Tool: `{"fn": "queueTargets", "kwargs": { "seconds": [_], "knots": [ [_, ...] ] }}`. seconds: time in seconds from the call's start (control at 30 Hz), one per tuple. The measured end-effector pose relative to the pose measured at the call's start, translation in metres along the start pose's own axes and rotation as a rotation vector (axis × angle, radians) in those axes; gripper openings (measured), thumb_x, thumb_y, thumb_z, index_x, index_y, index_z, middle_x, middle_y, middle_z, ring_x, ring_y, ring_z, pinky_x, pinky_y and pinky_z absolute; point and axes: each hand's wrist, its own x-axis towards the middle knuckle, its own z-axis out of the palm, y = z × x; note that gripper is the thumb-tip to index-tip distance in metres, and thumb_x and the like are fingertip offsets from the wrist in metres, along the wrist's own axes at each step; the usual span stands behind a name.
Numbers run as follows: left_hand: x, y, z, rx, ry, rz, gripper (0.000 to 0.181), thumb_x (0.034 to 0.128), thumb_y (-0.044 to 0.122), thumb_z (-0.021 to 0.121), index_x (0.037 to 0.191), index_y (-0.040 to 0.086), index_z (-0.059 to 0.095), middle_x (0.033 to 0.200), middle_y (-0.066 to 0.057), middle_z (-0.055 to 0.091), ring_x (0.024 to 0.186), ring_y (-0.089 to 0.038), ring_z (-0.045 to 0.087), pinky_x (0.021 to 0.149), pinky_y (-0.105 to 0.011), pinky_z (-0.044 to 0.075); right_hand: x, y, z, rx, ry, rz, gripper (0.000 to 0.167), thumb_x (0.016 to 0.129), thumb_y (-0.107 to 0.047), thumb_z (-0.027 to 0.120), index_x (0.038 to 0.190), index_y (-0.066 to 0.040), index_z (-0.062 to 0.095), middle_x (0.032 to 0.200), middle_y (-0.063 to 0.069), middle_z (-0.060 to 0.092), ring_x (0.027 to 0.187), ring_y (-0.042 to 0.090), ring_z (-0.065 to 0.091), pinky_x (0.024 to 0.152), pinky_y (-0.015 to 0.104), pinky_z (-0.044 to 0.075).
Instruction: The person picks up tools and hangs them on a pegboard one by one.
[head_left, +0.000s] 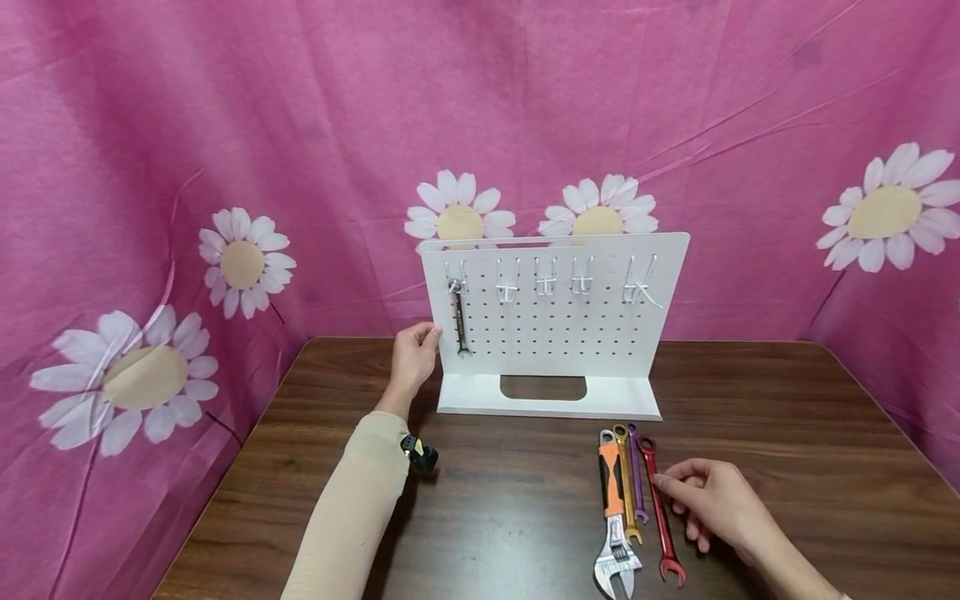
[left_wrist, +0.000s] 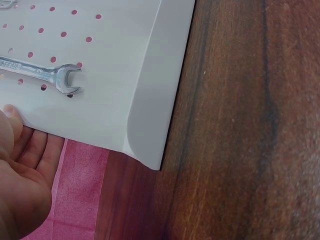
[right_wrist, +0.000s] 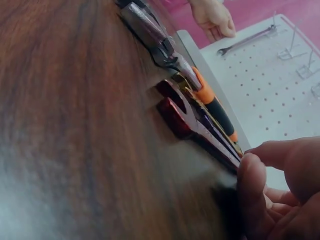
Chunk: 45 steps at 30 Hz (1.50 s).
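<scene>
While the left edge of the board [head_left: 562, 367], at the centre of the frame, is gripped by the left hand [head_left: 414, 358], thumb in front and fingers behind, the red wrench [head_left: 661, 517] is pinched at the lower right by the right hand [head_left: 712, 504], between thumb and forefinger. The board is probably held at its edge so that it is steadied without its front being covered. The red wrench is grasped along the upper half of its shank, from the outer side, presumably because the way is blocked on the other by the purple wrench [head_left: 637, 479], the gold wrench [head_left: 626, 479] and the adjustable wrench [head_left: 611, 479]. These are laid close together on the counter [head_left: 787, 417], roughly lengthwise to the frame, likely for easy picking. At the board's upper left, the silver wrench [head_left: 460, 321] is hung by its upper end, so its shank is left pointing down; further hooks [head_left: 546, 286] are set in a row to its right.
</scene>
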Motion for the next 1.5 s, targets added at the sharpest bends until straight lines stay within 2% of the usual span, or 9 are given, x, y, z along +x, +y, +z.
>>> {"fn": "queueTargets", "kwargs": {
  "seconds": [0.13, 0.4, 0.53, 0.7, 1.0, 1.17, 1.3, 1.43, 1.5],
  "knots": [
    [-0.001, 0.002, 0.001, -0.003, -0.004, -0.005, 0.024, 0.1097, 0.016, 0.065, 0.114, -0.002, 0.080, 0.098, -0.019, 0.076, 0.080, -0.012, 0.059, 0.070, -0.022, 0.048, -0.001, -0.003, 0.006, -0.104, 0.053, -0.004, 0.035, 0.101, -0.032, 0.077, 0.106, 0.002, 0.068, 0.062, 0.004, 0.061, 0.039, 0.016, 0.060, 0.042, 0.042, 0.056],
    [-0.001, 0.002, 0.001, 0.001, 0.004, -0.008, 0.024, 0.1097, 0.016, 0.065, 0.113, -0.002, 0.080, 0.098, -0.020, 0.076, 0.080, -0.012, 0.059, 0.070, -0.021, 0.048, -0.003, -0.014, 0.018, -0.270, 0.158, -0.025, 0.025, 0.096, -0.026, 0.079, 0.091, -0.004, 0.071, 0.049, 0.002, 0.057, 0.035, 0.014, 0.056, 0.039, 0.038, 0.053],
    [-0.001, 0.002, 0.001, 0.010, 0.002, -0.004, 0.024, 0.1097, 0.016, 0.065, 0.114, -0.002, 0.080, 0.097, -0.019, 0.076, 0.080, -0.012, 0.059, 0.070, -0.022, 0.048, -0.002, -0.016, 0.020, -0.285, 0.172, -0.012, 0.023, 0.093, -0.026, 0.079, 0.082, -0.007, 0.070, 0.046, 0.001, 0.056, 0.034, 0.013, 0.055, 0.039, 0.037, 0.053],
    [-0.002, 0.001, 0.000, 0.011, 0.000, 0.003, 0.023, 0.1095, 0.015, 0.065, 0.113, -0.003, 0.080, 0.094, -0.020, 0.075, 0.077, -0.011, 0.057, 0.069, -0.022, 0.048, 0.000, -0.011, 0.019, -0.256, 0.172, -0.018, 0.020, 0.090, -0.021, 0.077, 0.077, -0.008, 0.068, 0.044, 0.000, 0.055, 0.033, 0.012, 0.054, 0.038, 0.036, 0.052],
    [0.001, -0.001, 0.000, 0.007, 0.008, 0.009, 0.023, 0.1092, 0.015, 0.065, 0.113, -0.003, 0.080, 0.097, -0.020, 0.076, 0.078, -0.011, 0.058, 0.070, -0.022, 0.048, 0.000, -0.011, 0.010, -0.221, 0.119, -0.030, 0.020, 0.097, -0.020, 0.073, 0.085, -0.005, 0.069, 0.049, 0.002, 0.058, 0.036, 0.015, 0.056, 0.040, 0.037, 0.052],
    [0.001, -0.001, 0.000, -0.009, 0.009, 0.019, 0.023, 0.1089, 0.014, 0.066, 0.111, -0.004, 0.079, 0.091, -0.020, 0.074, 0.075, -0.009, 0.056, 0.067, -0.021, 0.046, -0.003, -0.011, 0.005, -0.249, 0.124, -0.046, 0.021, 0.102, -0.024, 0.073, 0.090, -0.007, 0.071, 0.056, 0.001, 0.065, 0.043, 0.018, 0.063, 0.052, 0.030, 0.052],
    [0.000, 0.000, 0.000, -0.026, 0.010, 0.030, 0.022, 0.1082, 0.012, 0.066, 0.109, -0.005, 0.079, 0.088, -0.022, 0.073, 0.073, -0.010, 0.056, 0.065, -0.020, 0.045, -0.004, -0.012, 0.002, -0.269, 0.138, -0.062, 0.022, 0.104, -0.027, 0.073, 0.093, -0.007, 0.073, 0.066, -0.002, 0.073, 0.051, 0.014, 0.067, 0.060, 0.026, 0.050],
    [0.000, 0.000, 0.000, -0.018, 0.008, 0.027, 0.023, 0.1086, 0.013, 0.066, 0.110, -0.005, 0.079, 0.091, -0.022, 0.075, 0.075, -0.010, 0.057, 0.066, -0.021, 0.046, -0.005, -0.011, 0.002, -0.230, 0.131, -0.070, 0.021, 0.105, -0.024, 0.072, 0.099, -0.004, 0.075, 0.074, -0.002, 0.078, 0.057, 0.011, 0.068, 0.057, 0.026, 0.050],
    [0.000, 0.000, 0.000, -0.014, 0.006, 0.024, 0.023, 0.1089, 0.013, 0.065, 0.111, -0.005, 0.079, 0.093, -0.022, 0.075, 0.075, -0.008, 0.056, 0.068, -0.021, 0.046, -0.006, -0.011, 0.001, -0.183, 0.117, -0.068, 0.022, 0.106, -0.021, 0.070, 0.104, 0.000, 0.075, 0.077, 0.001, 0.079, 0.059, 0.011, 0.070, 0.057, 0.026, 0.054]
  ]
}}
